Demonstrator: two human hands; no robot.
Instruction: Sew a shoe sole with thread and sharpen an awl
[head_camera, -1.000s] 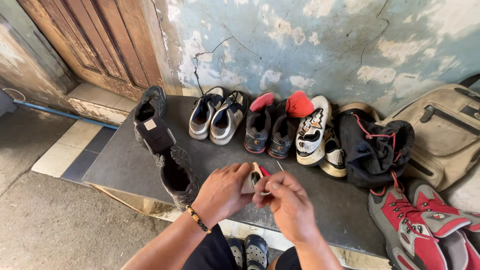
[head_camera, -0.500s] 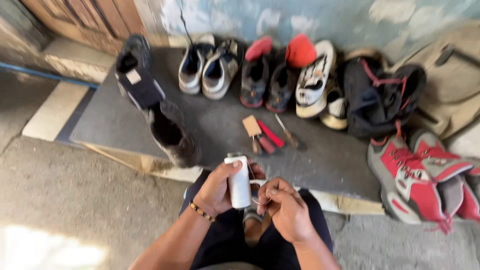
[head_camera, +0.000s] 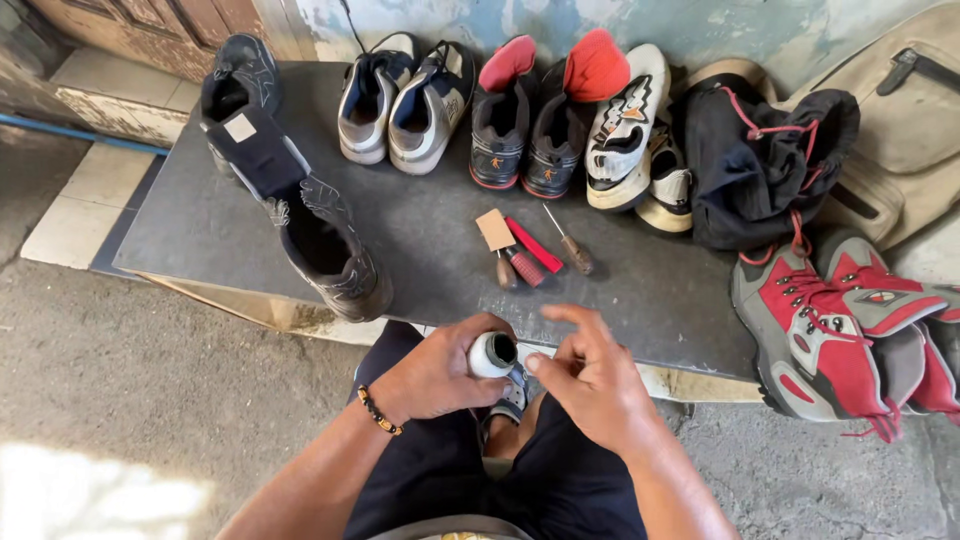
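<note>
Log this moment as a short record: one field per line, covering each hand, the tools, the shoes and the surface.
left hand: grips a small white bottle, open top up
right hand: beside the bottle, fingertips near its mouth
tools: red-handled and brown-handled ones, lying on the slab
shoes: row along the wall
red boots: far right
surface: grey slab

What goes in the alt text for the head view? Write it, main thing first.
A seated person's left hand grips a small white bottle with its top open, while the right hand hovers beside it. Ahead, a dark slab holds hand tools, a black boot and a row of shoes.
</note>
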